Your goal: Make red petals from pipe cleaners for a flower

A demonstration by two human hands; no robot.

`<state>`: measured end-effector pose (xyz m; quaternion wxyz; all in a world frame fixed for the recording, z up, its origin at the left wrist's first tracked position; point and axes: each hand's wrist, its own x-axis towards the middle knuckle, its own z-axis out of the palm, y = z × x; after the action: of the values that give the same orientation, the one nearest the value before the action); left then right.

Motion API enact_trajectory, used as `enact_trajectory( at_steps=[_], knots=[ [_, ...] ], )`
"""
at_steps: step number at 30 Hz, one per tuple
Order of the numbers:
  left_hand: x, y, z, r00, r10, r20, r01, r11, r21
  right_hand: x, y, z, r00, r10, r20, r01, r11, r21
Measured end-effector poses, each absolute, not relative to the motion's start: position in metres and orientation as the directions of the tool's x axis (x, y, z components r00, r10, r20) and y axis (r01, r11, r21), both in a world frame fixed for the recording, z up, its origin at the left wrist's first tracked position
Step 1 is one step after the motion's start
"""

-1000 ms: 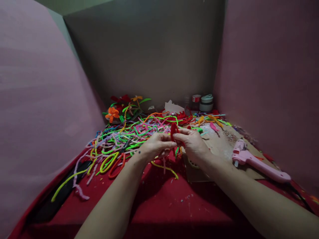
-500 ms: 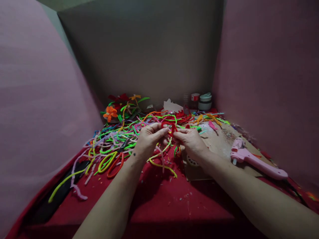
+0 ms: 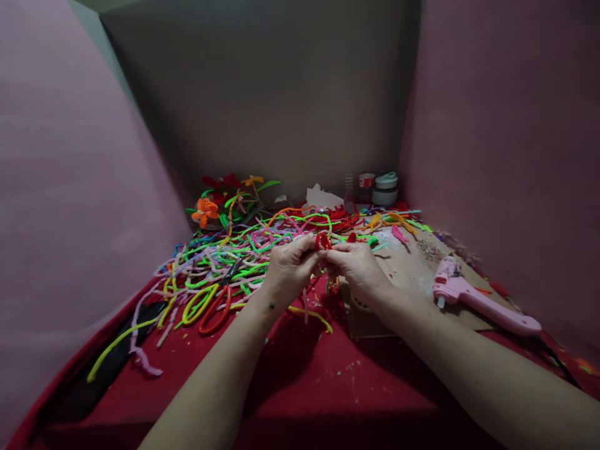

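Observation:
My left hand and my right hand meet over the middle of the table, fingertips pinched together. Between them is a red pipe cleaner, bent into a small loop that rises above the fingers. Both hands grip it; its lower part is hidden behind the fingers. Beyond and to the left of my left hand spreads a tangle of colourful pipe cleaners. A pair of scissors with yellow and red handles lies left of my left wrist.
A pink hot glue gun rests on a cardboard sheet at right. Pipe-cleaner flowers stand at the back left. A lidded container and a red-labelled cup are at the back. A black flat object lies at left.
My hands have come closer together, my left hand shifting right and turning. The red pipe cleaner now shows as a narrower loop between the fingertips.

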<state>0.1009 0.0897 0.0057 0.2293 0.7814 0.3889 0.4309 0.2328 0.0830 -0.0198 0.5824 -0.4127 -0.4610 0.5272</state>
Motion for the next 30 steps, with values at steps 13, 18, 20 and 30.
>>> enact_trajectory(
  at_steps=[13,18,20,30],
  knots=[
    [0.106,0.088,-0.003,0.299,0.818,0.491,0.345,-0.573,0.744,0.233,0.078,-0.008,0.172,0.956,0.238,-0.211,0.272,-0.939],
    [0.108,0.088,-0.005,0.281,0.783,0.555,0.361,-0.622,0.695,0.234,0.079,-0.013,0.129,0.956,0.262,-0.193,0.284,-0.939],
    [0.108,0.088,-0.005,0.277,0.770,0.575,0.383,-0.637,0.668,0.235,0.081,-0.016,0.135,0.963,0.234,-0.245,0.261,-0.934],
    [0.111,0.087,-0.008,0.280,0.805,0.523,0.359,-0.593,0.721,0.228,0.081,-0.019,0.166,0.976,0.143,-0.427,0.202,-0.882]
  ],
)
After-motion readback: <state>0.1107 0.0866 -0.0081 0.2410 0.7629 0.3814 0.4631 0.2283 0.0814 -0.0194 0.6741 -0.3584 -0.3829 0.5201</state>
